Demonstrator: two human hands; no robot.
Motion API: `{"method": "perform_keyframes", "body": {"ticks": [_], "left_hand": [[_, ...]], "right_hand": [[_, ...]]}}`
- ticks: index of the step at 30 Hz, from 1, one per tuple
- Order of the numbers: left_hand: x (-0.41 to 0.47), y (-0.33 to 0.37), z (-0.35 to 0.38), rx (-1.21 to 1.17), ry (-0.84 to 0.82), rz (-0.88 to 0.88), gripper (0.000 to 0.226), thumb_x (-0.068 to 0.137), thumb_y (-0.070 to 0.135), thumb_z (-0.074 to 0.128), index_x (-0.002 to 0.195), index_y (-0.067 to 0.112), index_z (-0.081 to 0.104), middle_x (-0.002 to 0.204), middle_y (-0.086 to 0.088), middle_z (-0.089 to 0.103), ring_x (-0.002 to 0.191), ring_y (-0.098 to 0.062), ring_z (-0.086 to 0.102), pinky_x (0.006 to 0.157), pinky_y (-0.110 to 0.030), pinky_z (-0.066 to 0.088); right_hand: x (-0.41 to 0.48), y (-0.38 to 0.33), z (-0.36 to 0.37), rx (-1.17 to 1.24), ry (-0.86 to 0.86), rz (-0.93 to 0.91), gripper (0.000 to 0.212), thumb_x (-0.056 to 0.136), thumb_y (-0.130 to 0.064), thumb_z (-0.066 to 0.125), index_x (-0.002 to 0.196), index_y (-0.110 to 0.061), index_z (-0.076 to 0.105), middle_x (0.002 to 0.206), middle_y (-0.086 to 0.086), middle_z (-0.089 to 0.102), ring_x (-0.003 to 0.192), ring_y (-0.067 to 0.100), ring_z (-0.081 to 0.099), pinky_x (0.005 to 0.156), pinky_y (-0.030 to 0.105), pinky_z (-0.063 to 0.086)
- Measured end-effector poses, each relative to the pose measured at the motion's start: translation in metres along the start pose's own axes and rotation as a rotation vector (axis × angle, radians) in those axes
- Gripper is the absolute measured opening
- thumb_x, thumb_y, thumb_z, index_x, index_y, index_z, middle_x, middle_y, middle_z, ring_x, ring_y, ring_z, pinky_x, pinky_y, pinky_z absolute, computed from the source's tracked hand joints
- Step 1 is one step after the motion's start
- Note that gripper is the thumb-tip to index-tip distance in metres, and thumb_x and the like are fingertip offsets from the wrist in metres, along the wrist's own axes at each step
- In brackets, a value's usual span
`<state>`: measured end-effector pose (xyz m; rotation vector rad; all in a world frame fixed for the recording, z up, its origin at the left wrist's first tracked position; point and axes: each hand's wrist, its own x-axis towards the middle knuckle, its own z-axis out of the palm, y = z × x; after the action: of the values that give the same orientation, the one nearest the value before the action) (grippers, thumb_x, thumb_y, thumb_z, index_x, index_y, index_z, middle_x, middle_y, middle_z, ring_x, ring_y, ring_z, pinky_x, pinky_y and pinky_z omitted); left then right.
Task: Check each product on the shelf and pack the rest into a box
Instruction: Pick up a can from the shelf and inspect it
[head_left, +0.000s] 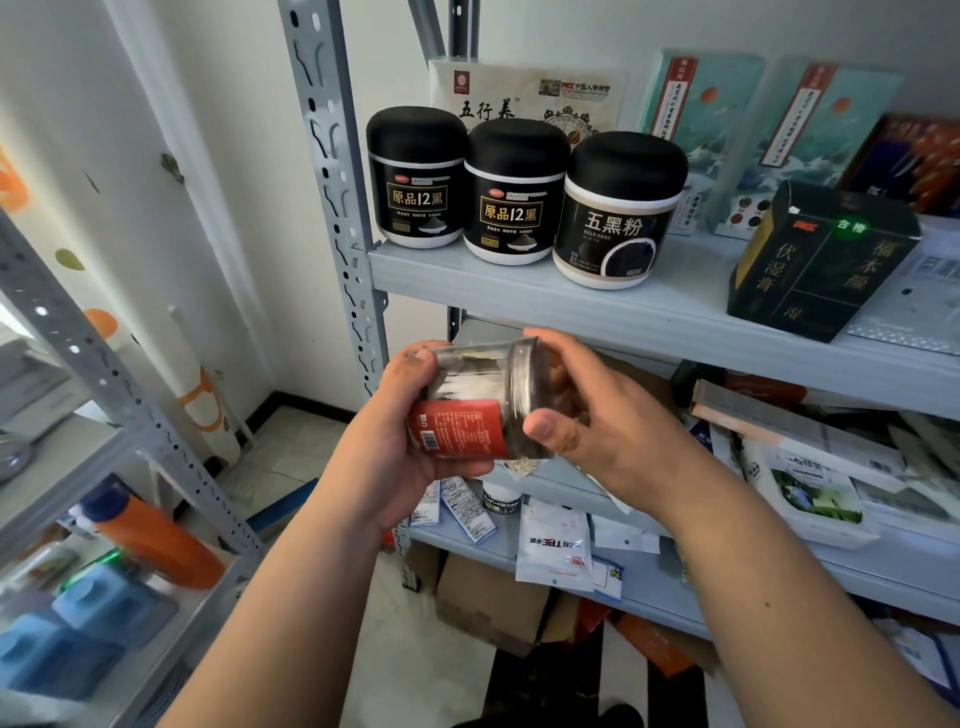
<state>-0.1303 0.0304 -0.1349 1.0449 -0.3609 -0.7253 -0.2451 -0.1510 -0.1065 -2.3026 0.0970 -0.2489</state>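
A clear jar (470, 395) with a red label and a barcode lies on its side in the air in front of the grey metal shelf (613, 306). My left hand (384, 447) grips its base end. My right hand (582, 415) wraps around its lid end. On the upper shelf stand three black-lidded tubs (511, 192) in a row. To their right a dark box (821, 260) with gold writing stands tilted.
Teal and white boxes (753, 135) lean at the back of the upper shelf. The lower shelves hold loose packets (553, 545) and pouches. Cardboard boxes (488, 597) sit on the floor below. A second rack at left carries an orange bottle (156, 540).
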Motion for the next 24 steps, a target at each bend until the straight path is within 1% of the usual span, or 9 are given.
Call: {"method": "perform_keyframes", "body": {"ticks": [2,4,6,11,13,16,19,21,24], "left_hand": [[0.000,0.001,0.000,-0.007,0.007,-0.013,0.044,0.087,0.049,0.055,0.118,0.018,0.060,0.100,-0.014,0.071,0.069,-0.027,0.072,0.051,-0.036,0.060],[-0.001,0.002,0.001,-0.007,0.008,-0.021,0.047,0.086,0.049,0.055,0.121,0.017,0.059,0.100,-0.013,0.070,0.069,-0.027,0.072,0.051,-0.036,0.060],[-0.003,0.002,0.002,0.000,0.006,-0.017,0.047,0.086,0.048,0.055,0.121,0.017,0.058,0.101,-0.014,0.069,0.068,-0.026,0.071,0.050,-0.035,0.059],[-0.004,-0.002,0.008,0.064,0.026,0.054,0.033,0.085,0.041,0.057,0.116,0.028,0.055,0.107,-0.009,0.071,0.076,-0.027,0.072,0.053,-0.038,0.058],[-0.003,-0.002,0.009,0.094,0.018,0.058,0.028,0.085,0.038,0.060,0.112,0.033,0.057,0.106,-0.006,0.074,0.080,-0.029,0.072,0.058,-0.041,0.059],[-0.003,0.000,0.009,0.095,0.033,0.033,0.035,0.084,0.043,0.060,0.115,0.027,0.055,0.102,-0.005,0.073,0.076,-0.026,0.072,0.056,-0.039,0.060],[-0.002,0.000,0.009,0.050,0.040,0.017,0.045,0.084,0.047,0.057,0.120,0.020,0.054,0.104,-0.010,0.068,0.074,-0.025,0.071,0.051,-0.036,0.058],[-0.002,0.000,0.010,0.037,0.036,0.014,0.047,0.084,0.047,0.056,0.121,0.018,0.054,0.105,-0.012,0.067,0.074,-0.026,0.071,0.051,-0.035,0.057],[-0.001,-0.002,0.012,0.050,0.029,0.038,0.038,0.084,0.044,0.057,0.115,0.022,0.056,0.100,-0.006,0.070,0.074,-0.026,0.072,0.053,-0.036,0.058]], "right_hand": [[-0.003,-0.003,0.001,-0.020,-0.030,-0.023,0.100,0.065,-0.090,0.057,0.151,-0.063,0.014,0.150,-0.021,0.039,0.131,0.001,0.049,0.107,0.044,0.048],[-0.006,-0.007,0.003,-0.102,0.010,-0.083,0.093,0.069,-0.068,0.063,0.150,-0.063,0.018,0.142,-0.027,0.038,0.127,-0.007,0.045,0.104,0.038,0.050],[-0.004,-0.006,0.006,-0.127,0.066,-0.107,0.085,0.068,-0.062,0.064,0.146,-0.058,0.028,0.132,-0.026,0.044,0.117,0.000,0.053,0.095,0.038,0.054],[-0.002,-0.002,0.009,0.013,0.119,0.000,0.060,0.078,-0.081,0.046,0.120,-0.038,0.049,0.095,-0.015,0.067,0.077,0.007,0.069,0.066,0.034,0.059],[-0.004,-0.001,0.009,0.144,0.084,0.118,0.070,0.083,-0.090,0.039,0.124,-0.034,0.052,0.087,-0.012,0.067,0.076,0.014,0.071,0.064,0.029,0.060],[-0.007,0.003,0.004,0.174,-0.035,0.110,0.097,0.067,-0.102,0.040,0.148,-0.050,0.031,0.124,-0.021,0.058,0.101,0.004,0.067,0.084,0.028,0.057],[-0.011,0.000,-0.005,0.115,-0.063,0.032,0.098,0.071,-0.062,0.072,0.150,-0.065,0.015,0.146,-0.025,0.036,0.127,-0.005,0.050,0.094,0.025,0.052],[-0.012,-0.001,-0.009,-0.021,-0.047,-0.032,0.095,0.074,-0.039,0.076,0.149,-0.062,0.022,0.148,-0.022,0.035,0.131,-0.001,0.046,0.099,0.032,0.052],[-0.012,0.002,-0.007,-0.004,0.017,-0.013,0.070,0.074,-0.057,0.068,0.138,-0.054,0.038,0.129,-0.015,0.054,0.108,0.002,0.062,0.086,0.037,0.060]]}}
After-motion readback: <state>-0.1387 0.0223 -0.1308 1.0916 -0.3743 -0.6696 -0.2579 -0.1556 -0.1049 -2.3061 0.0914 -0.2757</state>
